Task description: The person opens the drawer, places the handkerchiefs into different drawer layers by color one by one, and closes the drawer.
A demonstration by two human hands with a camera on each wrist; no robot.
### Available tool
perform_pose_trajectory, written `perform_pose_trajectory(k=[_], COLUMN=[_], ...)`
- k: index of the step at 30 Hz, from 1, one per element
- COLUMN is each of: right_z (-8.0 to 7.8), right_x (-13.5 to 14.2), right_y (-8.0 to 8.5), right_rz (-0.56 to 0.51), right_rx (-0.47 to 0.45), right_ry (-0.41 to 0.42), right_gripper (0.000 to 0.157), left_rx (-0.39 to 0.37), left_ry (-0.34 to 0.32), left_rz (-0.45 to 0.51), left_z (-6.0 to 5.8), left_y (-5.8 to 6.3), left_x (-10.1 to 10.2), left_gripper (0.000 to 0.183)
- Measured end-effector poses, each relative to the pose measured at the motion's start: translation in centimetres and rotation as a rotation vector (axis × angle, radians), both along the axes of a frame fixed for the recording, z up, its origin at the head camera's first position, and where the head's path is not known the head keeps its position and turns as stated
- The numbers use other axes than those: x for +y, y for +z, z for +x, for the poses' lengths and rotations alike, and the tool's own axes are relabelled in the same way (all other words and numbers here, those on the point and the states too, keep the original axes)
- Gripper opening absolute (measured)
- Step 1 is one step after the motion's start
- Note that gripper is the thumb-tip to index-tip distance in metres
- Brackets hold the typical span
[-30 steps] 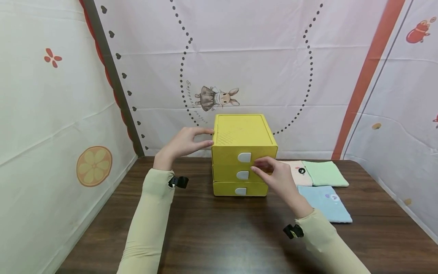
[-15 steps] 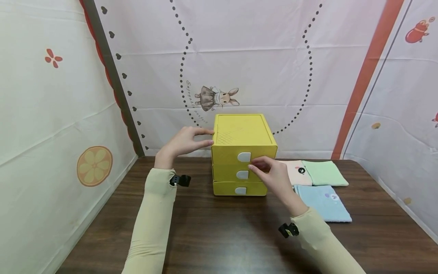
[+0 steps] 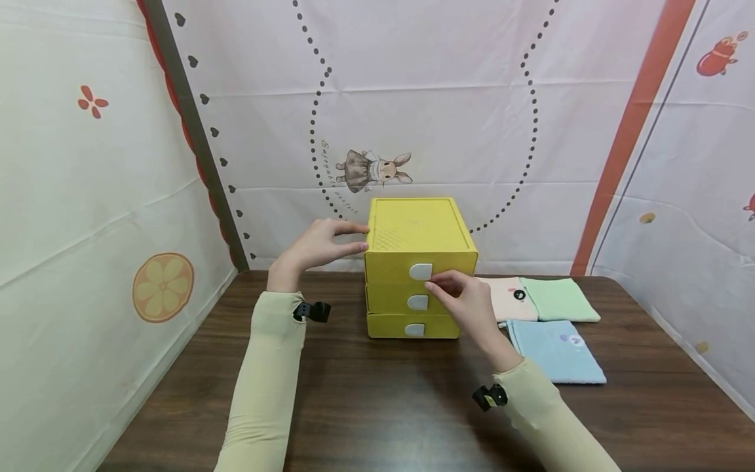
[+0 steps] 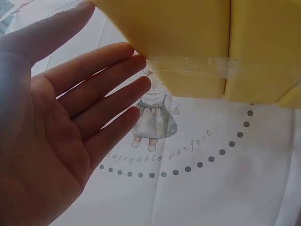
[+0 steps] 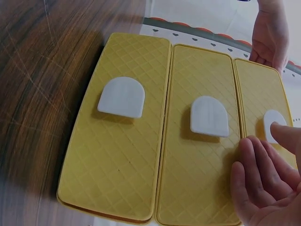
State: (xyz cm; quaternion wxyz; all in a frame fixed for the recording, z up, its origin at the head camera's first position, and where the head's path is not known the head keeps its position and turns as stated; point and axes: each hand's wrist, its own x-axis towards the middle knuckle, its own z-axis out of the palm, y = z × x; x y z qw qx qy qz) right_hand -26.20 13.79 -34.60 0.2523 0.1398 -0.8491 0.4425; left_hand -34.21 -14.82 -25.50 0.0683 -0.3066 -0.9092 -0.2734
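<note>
A yellow three-drawer storage box [image 3: 420, 226] stands on the table, its drawers pushed in, each with a white rounded handle. My left hand [image 3: 321, 246] is at the box's upper left side; in the left wrist view its fingers [image 4: 120, 61] are nearly straight, fingertips at the yellow wall. My right hand [image 3: 468, 298] is at the right edge of the top drawer's handle [image 3: 421, 271]. In the right wrist view, the thumb [image 5: 284, 134] overlaps that handle [image 5: 273, 123], and the other fingers are loosely bent beside it. A firm pinch is not visible.
Right of the box lie a pink cloth [image 3: 501, 301], a green cloth [image 3: 560, 300] and a folded blue cloth [image 3: 560, 354] on the dark wooden table [image 3: 377, 406]. A printed white curtain [image 3: 436, 98] hangs behind and at both sides. Clear tape [image 4: 197, 66] crosses the box's side.
My right hand has moved slightly left along the box front, up to the top drawer's handle. The left hand stays at the box's side, and the drawers have not moved.
</note>
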Motion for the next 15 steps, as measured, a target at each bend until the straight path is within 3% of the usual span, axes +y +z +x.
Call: perform_pose_trajectory(k=[15], right_z=[-0.01], right_x=[-0.61], right_y=[-0.12], right_rz=[-0.06], right_rx=[-0.017], right_ry=[-0.054], right_gripper=[0.02], left_rx=[-0.007], left_ry=[-0.009], left_rz=[-0.016], left_z=[0.2], left_y=[0.23], left_x=[0.0], left_gripper=[0.052])
